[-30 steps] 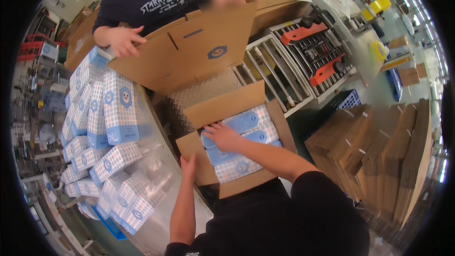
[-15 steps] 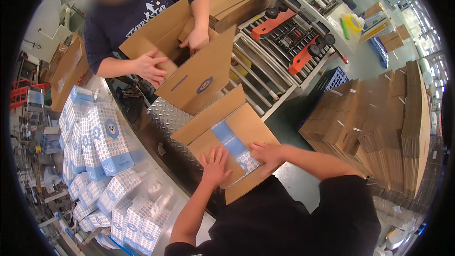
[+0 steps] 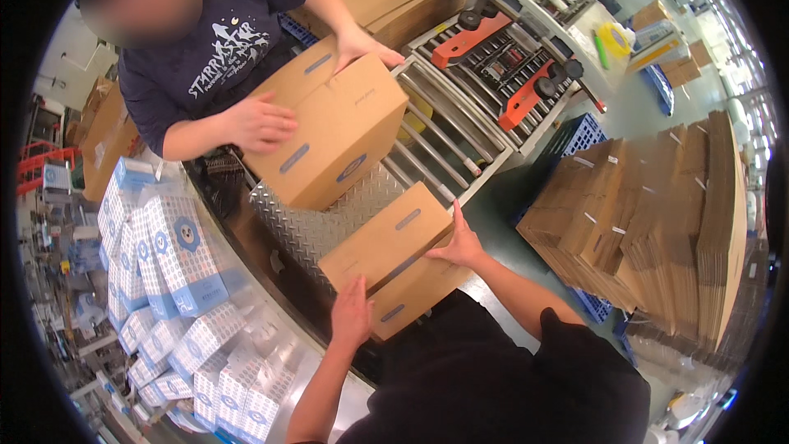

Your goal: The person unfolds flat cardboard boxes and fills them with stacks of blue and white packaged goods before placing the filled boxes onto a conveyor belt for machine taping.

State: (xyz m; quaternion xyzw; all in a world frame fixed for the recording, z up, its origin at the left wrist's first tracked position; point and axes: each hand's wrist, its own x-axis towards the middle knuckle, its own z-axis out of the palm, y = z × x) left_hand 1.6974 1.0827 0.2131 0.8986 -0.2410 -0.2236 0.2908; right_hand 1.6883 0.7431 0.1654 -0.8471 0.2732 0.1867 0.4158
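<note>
The near carton (image 3: 367,256) sat just below the middle of the view, toward six o'clock, tilted so that its long side ran from about eight o'clock up to two. Its two long top flaps were folded inward, each with a blue oblong mark, and a narrow dark gap ran between them.

The person's left hand (image 3: 352,314) lay at the carton's seven-to-eight o'clock side, its fingers fairly straight and close together, the tips touching the flaps near the gap. The right hand (image 3: 462,240) was at the two-to-three o'clock end, spread wide, the thumb well apart from the fingers and set against the carton's end. Neither hand was closed around anything; how firmly they pressed could not be told.

Toward eleven o'clock from the near carton, a co-worker (image 3: 205,57) in a dark printed shirt had both hands on a second carton (image 3: 325,127), which bore a blue emblem. A metal treadplate (image 3: 283,222) lay between the two cartons. At one o'clock was a roller conveyor (image 3: 448,144), with a machine with orange parts (image 3: 526,103) over its far section. Flattened cartons (image 3: 633,238) stood in a thick row at three o'clock. At nine o'clock, white-and-blue packages (image 3: 185,259) were heaped, leaning on one another, on the tabletop (image 3: 307,364).
</note>
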